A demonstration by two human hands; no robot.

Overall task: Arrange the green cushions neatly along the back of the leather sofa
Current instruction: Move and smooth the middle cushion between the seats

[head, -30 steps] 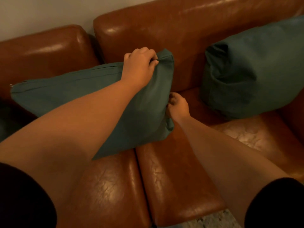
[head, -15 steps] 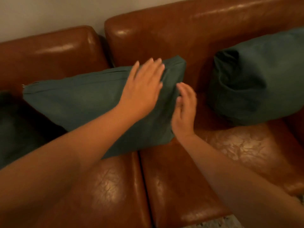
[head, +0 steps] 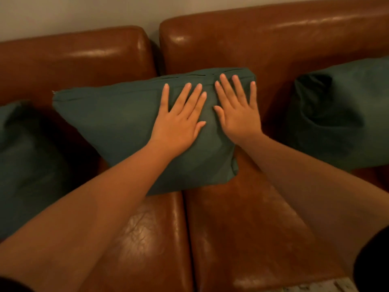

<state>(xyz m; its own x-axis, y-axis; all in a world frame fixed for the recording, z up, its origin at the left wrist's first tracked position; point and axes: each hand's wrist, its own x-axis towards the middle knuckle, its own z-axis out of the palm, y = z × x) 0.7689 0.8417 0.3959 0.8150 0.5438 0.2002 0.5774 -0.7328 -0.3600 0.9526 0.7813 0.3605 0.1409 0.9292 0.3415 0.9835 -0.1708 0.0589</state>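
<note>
The middle cushion (head: 126,127) leans on the sofa (head: 273,45) back at 12 o'clock. The left hand (head: 179,125) and right hand (head: 240,114) press it, fingers flat and wide. Cushions at 9 o'clock (head: 23,161) and 3 o'clock (head: 341,114) look slumped, so I think they need tidying.

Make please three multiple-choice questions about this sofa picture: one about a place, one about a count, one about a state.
1. Where does the middle cushion sit?
A. over the gap between two seat pads
B. on the floor
C. on top of the backrest

2. How many green cushions show?
A. one
B. three
C. five

3. How are the hands?
A. both flat on the middle cushion
B. both curled into fists
C. one pinching a corner

Answers: 1 A, it straddles the seam of the sofa. 2 B, with the left cushion and right cushion. 3 A, the left hand and right hand lie with straight fingers.
</note>
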